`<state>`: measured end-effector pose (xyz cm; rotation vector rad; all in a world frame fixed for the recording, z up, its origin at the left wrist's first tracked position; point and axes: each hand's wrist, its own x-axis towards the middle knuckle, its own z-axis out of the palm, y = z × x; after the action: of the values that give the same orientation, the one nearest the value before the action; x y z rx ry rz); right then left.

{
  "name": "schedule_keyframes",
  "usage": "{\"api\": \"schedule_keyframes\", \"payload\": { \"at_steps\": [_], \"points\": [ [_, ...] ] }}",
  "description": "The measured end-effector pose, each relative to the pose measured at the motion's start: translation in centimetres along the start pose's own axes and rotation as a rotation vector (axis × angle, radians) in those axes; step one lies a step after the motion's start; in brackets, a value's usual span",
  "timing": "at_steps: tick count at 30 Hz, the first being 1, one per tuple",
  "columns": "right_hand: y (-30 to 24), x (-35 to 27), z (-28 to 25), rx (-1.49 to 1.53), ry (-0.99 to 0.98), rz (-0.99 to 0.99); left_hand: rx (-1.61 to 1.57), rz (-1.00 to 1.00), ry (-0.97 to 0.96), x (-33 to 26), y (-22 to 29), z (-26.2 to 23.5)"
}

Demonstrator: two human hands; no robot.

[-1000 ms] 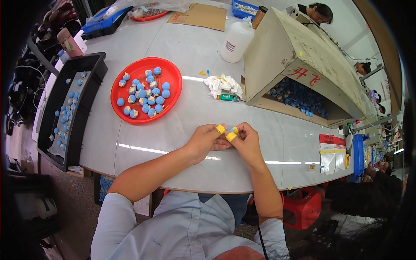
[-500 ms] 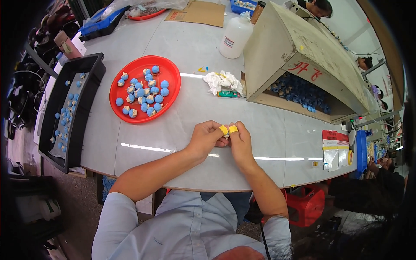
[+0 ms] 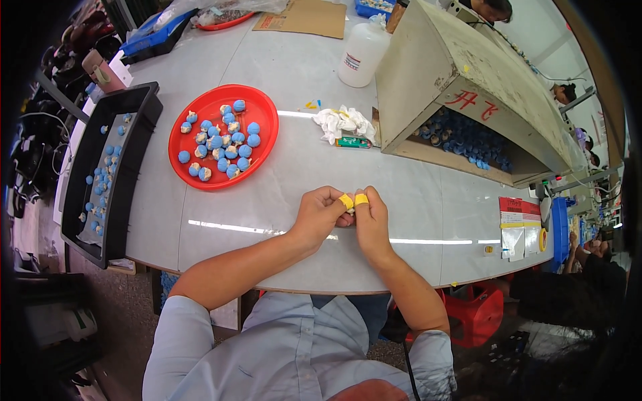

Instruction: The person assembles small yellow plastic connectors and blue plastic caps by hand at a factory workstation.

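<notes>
Change: both hands have moved a little toward the person along the counter [image 3: 428,200]; they stay joined together.
Black tray [image 3: 137,144]: at the far left, with small blue pieces inside.
Red plate [image 3: 264,120]: left of the hands, well apart, full of blue balls [image 3: 221,144].
Left hand [image 3: 321,214]: grip pressed together, yellow-taped fingertip [image 3: 346,200] touching the right one.
Small piece: pinched between both hands, almost hidden; I cannot tell its kind.
Right hand [image 3: 372,224]: grip closed on the same piece, yellow tape on the fingertip [image 3: 361,199].
Cardboard box [image 3: 468,87]: at the right, behind the hands.
</notes>
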<state>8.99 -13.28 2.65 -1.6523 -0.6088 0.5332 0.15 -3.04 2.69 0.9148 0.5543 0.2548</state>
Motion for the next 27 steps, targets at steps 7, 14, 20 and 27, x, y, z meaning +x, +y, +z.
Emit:
{"api": "schedule_keyframes", "payload": {
  "at_steps": [7,14,20,27],
  "points": [
    [0.1,0.0,0.2,0.001,0.012,-0.037,0.015,0.010,-0.008,-0.1,-0.1,-0.1],
    [0.5,0.0,0.1,-0.019,0.009,-0.039,0.016,0.017,-0.015,-0.1,-0.1,0.0],
    [0.3,0.4,-0.3,0.061,0.012,0.028,0.025,-0.006,-0.053,0.2,0.0,-0.2],
    [-1.9,0.3,-0.7,0.246,-0.035,0.206,0.006,0.091,0.074,1.1,1.0,-0.1]
  ]
}}
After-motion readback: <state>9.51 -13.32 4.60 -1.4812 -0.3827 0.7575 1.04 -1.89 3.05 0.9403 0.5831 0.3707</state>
